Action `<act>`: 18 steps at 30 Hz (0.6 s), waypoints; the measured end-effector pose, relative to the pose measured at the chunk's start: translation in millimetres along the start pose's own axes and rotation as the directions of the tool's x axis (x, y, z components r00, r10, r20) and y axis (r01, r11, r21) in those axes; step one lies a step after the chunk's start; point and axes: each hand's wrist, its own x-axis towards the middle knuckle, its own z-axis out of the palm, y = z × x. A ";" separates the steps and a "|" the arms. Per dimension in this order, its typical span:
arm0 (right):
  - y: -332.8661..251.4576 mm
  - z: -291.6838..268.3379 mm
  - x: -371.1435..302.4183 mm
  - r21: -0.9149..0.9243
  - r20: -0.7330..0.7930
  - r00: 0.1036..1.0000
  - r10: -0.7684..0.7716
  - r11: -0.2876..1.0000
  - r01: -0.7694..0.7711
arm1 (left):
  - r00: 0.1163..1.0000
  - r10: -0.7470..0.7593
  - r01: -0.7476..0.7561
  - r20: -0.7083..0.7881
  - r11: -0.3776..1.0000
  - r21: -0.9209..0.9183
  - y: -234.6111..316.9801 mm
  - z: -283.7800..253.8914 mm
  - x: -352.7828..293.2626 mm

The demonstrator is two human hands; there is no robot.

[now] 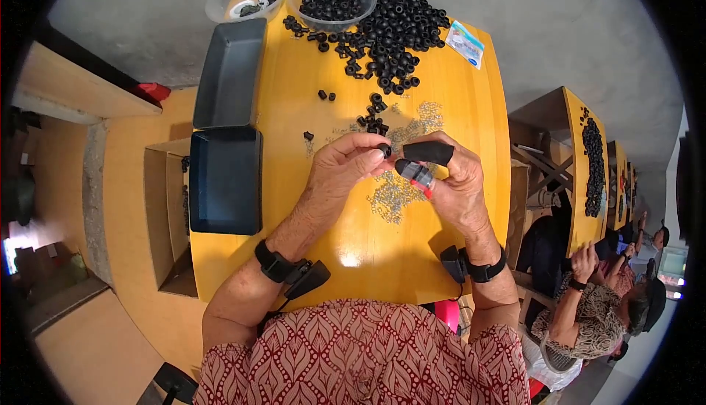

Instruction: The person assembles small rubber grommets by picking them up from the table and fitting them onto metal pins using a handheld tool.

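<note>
My left hand (331,173) pinches a small black round part (384,151) between thumb and fingertips over the middle of the table. Close beside it, my right hand (465,184) has its fingers bent together, with a black cover (428,153) on one finger and dark and red wrapping (414,173) on another. Whatever the right fingertips hold is too small to make out. Beneath the hands lie loose small silvery metal pieces (396,201). Several more black parts (373,124) sit just beyond my fingers.
A large heap of black parts (404,26) spreads at the table's far end, by a clear bowl (294,4) of them. Another clear tub (215,6) and two dark trays (257,74) (259,184) line the left. A packet (465,43) lies far right. Other people sit at tables rightward.
</note>
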 end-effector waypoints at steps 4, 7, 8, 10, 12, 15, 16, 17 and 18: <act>5.0 2.9 -3.5 0.014 0.012 1.000 0.002 1.000 -0.003 | 0.999 0.025 -0.026 0.024 0.999 0.041 -0.8 0.9 -0.7; 2.5 5.4 -3.3 0.000 0.004 1.000 0.026 1.000 -0.026 | 0.996 0.072 -0.076 0.049 0.992 0.097 -1.2 3.0 -0.8; 1.3 6.0 -3.0 -0.015 -0.008 0.999 0.035 0.999 -0.035 | 0.996 0.073 -0.078 0.047 0.992 0.099 -1.9 3.2 -0.8; 0.5 6.2 -3.3 -0.036 -0.006 0.999 0.044 0.998 -0.044 | 0.996 0.076 -0.080 0.042 0.992 0.102 -1.9 2.5 -1.2; 1.1 6.8 -4.1 -0.058 -0.006 0.999 0.054 0.997 -0.054 | 0.997 0.068 -0.074 0.046 0.986 0.150 -1.5 1.6 -1.0; 4.4 8.8 -5.9 -0.068 -0.032 0.998 0.058 0.996 -0.060 | 0.997 0.056 -0.063 0.054 0.988 0.142 -2.6 -1.3 -0.4; 4.6 9.1 -6.0 -0.054 -0.034 0.997 0.073 0.996 -0.075 | 0.997 0.057 -0.064 0.054 0.988 0.142 -1.9 -1.7 -0.4; 5.0 9.4 -6.1 -0.040 -0.036 0.995 0.088 0.995 -0.090 | 0.998 0.012 -0.019 0.054 0.992 0.128 -1.1 -2.1 -0.6; 6.2 9.9 -6.8 -0.039 -0.034 0.996 0.087 0.995 -0.088 | 0.998 -0.032 0.026 0.053 0.993 0.114 -0.5 -2.6 -1.1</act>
